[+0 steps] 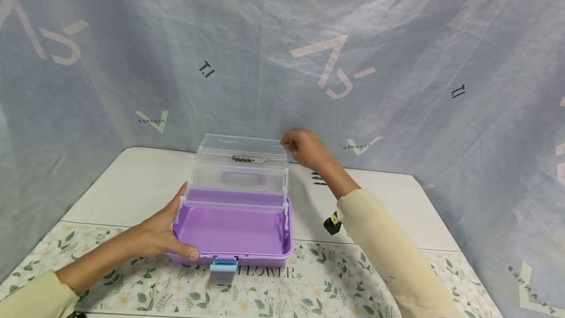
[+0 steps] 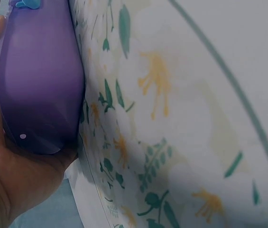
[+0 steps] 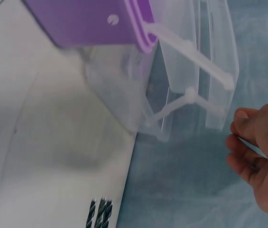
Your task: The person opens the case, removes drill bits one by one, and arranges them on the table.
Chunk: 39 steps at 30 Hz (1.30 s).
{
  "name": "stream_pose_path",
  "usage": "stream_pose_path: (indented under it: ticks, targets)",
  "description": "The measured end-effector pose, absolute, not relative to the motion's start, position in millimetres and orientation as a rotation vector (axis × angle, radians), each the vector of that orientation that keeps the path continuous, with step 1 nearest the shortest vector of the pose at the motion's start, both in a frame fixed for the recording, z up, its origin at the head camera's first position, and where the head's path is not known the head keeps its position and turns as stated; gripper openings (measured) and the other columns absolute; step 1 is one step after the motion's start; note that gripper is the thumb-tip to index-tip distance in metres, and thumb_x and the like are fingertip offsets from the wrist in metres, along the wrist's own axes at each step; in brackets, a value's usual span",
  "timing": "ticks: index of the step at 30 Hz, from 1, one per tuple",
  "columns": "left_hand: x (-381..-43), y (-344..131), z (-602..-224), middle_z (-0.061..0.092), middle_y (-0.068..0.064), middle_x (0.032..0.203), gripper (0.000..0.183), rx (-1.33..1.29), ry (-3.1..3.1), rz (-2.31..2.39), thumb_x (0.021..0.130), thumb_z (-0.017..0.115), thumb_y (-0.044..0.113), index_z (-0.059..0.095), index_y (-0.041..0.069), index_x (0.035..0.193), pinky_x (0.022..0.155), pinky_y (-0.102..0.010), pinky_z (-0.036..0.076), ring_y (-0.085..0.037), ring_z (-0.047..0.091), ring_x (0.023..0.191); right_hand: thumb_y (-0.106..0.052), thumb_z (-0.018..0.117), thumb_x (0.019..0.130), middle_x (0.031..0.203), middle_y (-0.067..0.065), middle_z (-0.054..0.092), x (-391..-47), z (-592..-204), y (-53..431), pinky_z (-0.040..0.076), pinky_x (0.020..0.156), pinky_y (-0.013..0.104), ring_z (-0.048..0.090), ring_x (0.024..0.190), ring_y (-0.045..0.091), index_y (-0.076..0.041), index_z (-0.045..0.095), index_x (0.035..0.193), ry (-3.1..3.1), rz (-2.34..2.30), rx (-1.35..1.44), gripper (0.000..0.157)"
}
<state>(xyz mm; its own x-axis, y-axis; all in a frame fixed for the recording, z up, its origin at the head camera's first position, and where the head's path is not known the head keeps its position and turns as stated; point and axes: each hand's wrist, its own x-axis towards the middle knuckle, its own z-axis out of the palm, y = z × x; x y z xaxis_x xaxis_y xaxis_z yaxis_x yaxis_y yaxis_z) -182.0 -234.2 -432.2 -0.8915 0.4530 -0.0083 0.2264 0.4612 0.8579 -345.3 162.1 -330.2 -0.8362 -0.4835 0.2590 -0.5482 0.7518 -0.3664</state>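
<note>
A purple toolbox [image 1: 234, 232] with a light blue latch [image 1: 224, 264] stands with its clear tiered trays [image 1: 236, 200] raised. My left hand [image 1: 159, 232] grips its left end, thumb at the front corner; the left wrist view shows that hand around the end of the purple base [image 2: 41, 80]. Several drill bits [image 1: 250, 159] lie together in an upper tray. My right hand [image 1: 306, 148] is beside the top tray's right corner. In the right wrist view its fingers curl loosely near the thumb, just off the tray edge [image 3: 221, 71], with no object visible between them.
Several dark drill bits [image 1: 318, 178] lie on the white table right of the box, partly behind the right forearm. A small black object with a yellow label [image 1: 332, 224] is by the right sleeve. A flower-printed cloth [image 1: 265, 298] covers the front; a grey curtain [image 1: 265, 63] hangs behind.
</note>
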Motion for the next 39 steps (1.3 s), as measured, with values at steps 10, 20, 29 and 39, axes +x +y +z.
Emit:
stream_pose_path:
  ticks: [10,20,29,39]
  targets:
    - [-181.9,-235.6,-433.8,0.043,-0.035,0.169,0.175,0.606,2.473,1.405,0.069,0.109,0.024,-0.028,0.018,0.177,0.116,-0.08,0.044,-0.034,0.067,0.13,0.003,0.07,0.106,0.121,0.013,0.085,-351.2,-335.2,135.1,0.064,0.104,0.043,0.08,0.115,0.031,-0.003,0.088,0.118,-2.796,0.599,0.862,0.022]
    - [-181.7,-234.9,-432.7,0.042,-0.036,0.169,0.175,0.605,2.462,1.407,0.069,0.109,0.024,-0.028,0.017,0.177,0.115,-0.077,0.047,-0.033,0.067,0.13,-0.009,0.088,0.098,0.115,0.01,0.087,-357.4,-331.5,125.4,0.066,0.097,0.043,0.082,0.108,0.028,-0.007,0.09,0.112,-2.868,0.647,0.72,0.015]
    - [-183.7,-234.7,-431.5,0.04,-0.036,0.17,0.175,0.608,2.432,1.423,0.07,0.109,0.023,-0.029,0.021,0.177,0.11,-0.067,0.054,-0.033,0.068,0.128,-0.012,0.084,0.102,0.12,0.009,0.087,-357.7,-329.8,120.1,0.065,0.102,0.041,0.082,0.114,0.027,-0.008,0.089,0.12,-2.899,0.621,0.75,0.019]
    - [-184.6,-235.8,-432.6,0.039,-0.035,0.17,0.174,0.606,2.407,1.446,0.07,0.109,0.022,-0.03,0.021,0.177,0.109,-0.063,0.055,-0.032,0.067,0.128,0.003,0.073,0.104,0.122,0.009,0.087,-358.5,-332.2,115.5,0.065,0.103,0.04,0.081,0.118,0.028,-0.007,0.09,0.115,-2.904,0.574,0.778,0.023]
